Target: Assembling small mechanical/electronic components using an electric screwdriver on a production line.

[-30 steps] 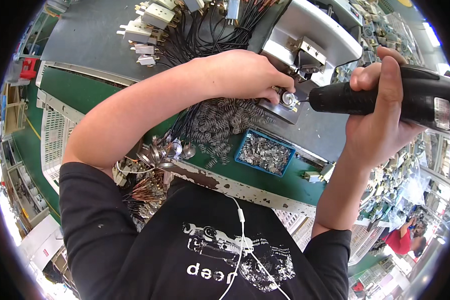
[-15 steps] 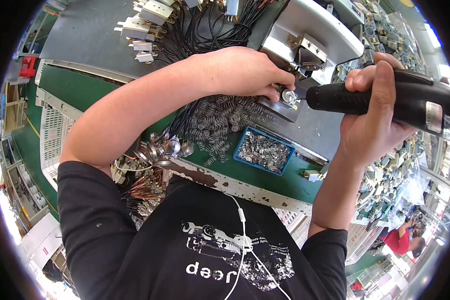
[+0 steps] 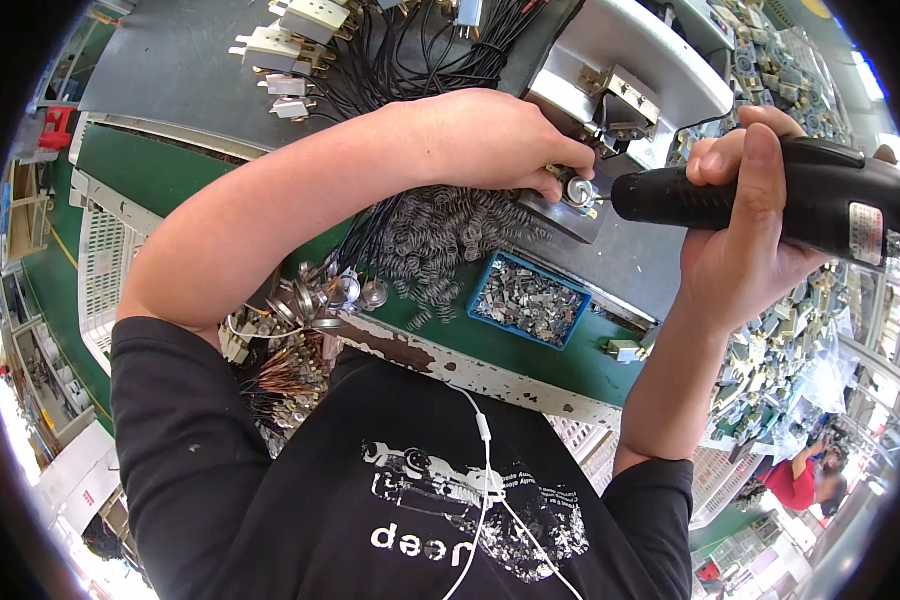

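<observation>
My right hand (image 3: 750, 200) is wrapped round a black electric screwdriver (image 3: 670, 195), held almost level with its thin bit pointing left. The bit reaches the edge of a small round silver metal part (image 3: 580, 192). Thumb and fingers of my left hand (image 3: 515, 145) pinch that part from its left side, partly hiding it. Beneath it lies a flat metal block (image 3: 570, 222) on the bench. Just behind stands a silver metal fixture (image 3: 625, 105) with a pale socket-like piece in it.
A heap of coil springs (image 3: 440, 240) lies below my left forearm. Nearer sits a blue tray (image 3: 530, 300) of small metal pieces. Black cables with grey plug-like parts (image 3: 305, 20) spread over the far bench. Many pale parts (image 3: 780, 340) are piled right; a person in red (image 3: 792, 483) is beyond.
Both hands stay at nearly the same place, with the round part and screwdriver shifted very slightly in view. The grips look unchanged.
</observation>
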`<state>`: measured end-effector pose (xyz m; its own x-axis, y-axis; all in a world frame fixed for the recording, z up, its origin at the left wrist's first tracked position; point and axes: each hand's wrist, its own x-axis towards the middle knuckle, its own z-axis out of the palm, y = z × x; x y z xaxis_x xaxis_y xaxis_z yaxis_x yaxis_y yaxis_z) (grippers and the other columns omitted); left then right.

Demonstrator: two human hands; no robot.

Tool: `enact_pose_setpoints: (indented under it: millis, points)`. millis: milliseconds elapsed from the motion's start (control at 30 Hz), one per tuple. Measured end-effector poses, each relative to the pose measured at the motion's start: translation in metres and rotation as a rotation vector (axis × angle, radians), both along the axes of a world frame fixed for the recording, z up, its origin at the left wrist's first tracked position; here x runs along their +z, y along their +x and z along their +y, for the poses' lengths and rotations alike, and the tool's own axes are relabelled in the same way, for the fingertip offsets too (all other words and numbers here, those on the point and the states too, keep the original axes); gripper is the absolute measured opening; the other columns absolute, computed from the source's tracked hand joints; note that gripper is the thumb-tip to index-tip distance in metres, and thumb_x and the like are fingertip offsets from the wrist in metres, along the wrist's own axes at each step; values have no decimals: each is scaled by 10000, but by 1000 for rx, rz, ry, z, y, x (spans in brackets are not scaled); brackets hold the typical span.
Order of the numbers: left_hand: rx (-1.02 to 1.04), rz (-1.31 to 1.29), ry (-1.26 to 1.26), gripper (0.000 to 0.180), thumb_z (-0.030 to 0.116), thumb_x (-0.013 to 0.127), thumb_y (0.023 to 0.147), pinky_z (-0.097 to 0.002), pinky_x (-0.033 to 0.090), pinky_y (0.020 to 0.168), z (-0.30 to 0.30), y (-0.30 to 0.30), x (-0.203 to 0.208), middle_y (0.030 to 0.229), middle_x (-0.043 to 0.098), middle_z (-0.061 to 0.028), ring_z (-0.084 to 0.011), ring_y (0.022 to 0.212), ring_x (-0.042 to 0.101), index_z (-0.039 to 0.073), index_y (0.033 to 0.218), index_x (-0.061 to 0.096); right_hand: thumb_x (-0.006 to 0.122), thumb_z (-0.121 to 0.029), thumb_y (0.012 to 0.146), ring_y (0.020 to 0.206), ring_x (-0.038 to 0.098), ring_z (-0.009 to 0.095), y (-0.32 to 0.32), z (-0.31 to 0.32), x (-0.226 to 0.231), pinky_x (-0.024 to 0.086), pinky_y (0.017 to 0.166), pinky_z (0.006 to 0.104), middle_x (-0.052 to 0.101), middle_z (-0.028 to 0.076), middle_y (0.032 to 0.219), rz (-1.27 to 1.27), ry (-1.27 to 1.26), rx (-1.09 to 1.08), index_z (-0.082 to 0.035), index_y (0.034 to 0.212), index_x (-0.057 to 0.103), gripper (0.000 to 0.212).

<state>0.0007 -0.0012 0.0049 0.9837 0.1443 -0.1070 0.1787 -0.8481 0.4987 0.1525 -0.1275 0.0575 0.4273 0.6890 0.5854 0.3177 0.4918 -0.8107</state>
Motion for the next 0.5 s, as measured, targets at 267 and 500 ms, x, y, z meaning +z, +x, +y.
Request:
enact_pose_setpoints:
  millis: [267,500]
  points:
    - [-15,-24,-18,354,361,632,958,-452,549,769,1,0,-1,907,728,-89,-329,865,699,247,1294,621,599,74,949,620,606,160,-2,2,0,548,594,353,666,215,971,-35,-37,9,-90,1494,180,707]
    - [-10,33,-15,363,331,665,927,-440,567,794,-1,2,3,954,730,-94,-302,921,711,230,1274,629,611,87,936,607,602,158,-5,5,-6,546,585,340,673,213,928,-62,38,30,42,1295,412,413]
